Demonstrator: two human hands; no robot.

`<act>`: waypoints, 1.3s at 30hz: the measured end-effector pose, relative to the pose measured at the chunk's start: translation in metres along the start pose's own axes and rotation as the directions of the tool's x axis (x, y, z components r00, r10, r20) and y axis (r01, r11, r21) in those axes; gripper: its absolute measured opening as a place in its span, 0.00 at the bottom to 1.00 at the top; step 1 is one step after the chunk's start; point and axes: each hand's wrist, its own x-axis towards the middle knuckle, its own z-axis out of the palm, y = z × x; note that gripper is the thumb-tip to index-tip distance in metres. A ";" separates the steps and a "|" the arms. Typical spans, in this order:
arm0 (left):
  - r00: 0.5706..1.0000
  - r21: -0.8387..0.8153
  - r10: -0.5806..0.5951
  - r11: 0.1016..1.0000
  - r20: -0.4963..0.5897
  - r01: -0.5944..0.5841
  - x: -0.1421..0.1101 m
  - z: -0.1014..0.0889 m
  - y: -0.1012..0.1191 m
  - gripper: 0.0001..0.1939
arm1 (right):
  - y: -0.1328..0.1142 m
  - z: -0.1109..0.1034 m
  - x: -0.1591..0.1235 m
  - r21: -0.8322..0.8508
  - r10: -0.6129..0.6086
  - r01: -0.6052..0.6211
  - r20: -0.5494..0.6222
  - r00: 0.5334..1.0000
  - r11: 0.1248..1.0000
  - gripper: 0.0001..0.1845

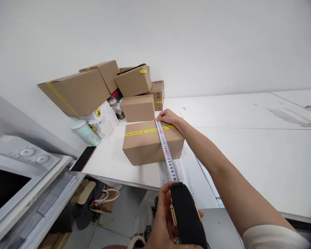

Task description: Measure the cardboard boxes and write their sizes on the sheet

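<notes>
Spanning one taped box [142, 148] on the white tabletop [243, 148], my two hands share one tape measure [188, 214]. My left hand [160, 221] is wrapped around its black casing, in front of the box's right half; my right hand [168, 117] pinches the free end of the single blade [168, 159] narrowly at the box's far edge. The blade crosses the box's one yellow strip and overhangs its near edge. Behind and left of the box are at least four other cardboard boxes, overlapping too much for a firm count; one, a low plain box [138, 109], stands just behind its far edge, contact uncertain. To its left are one tumbler [85, 131] and one white carton [106, 119]. A narrow margin of tabletop separates the box from the front edge; the broadest stretch extends to its right.
</notes>
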 end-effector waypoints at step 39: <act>0.951 0.375 0.309 0.885 -0.028 -0.277 0.009 -0.035 0.026 0.56 | -0.070 0.008 -0.176 0.024 -0.542 0.542 0.003 0.840 0.840 0.12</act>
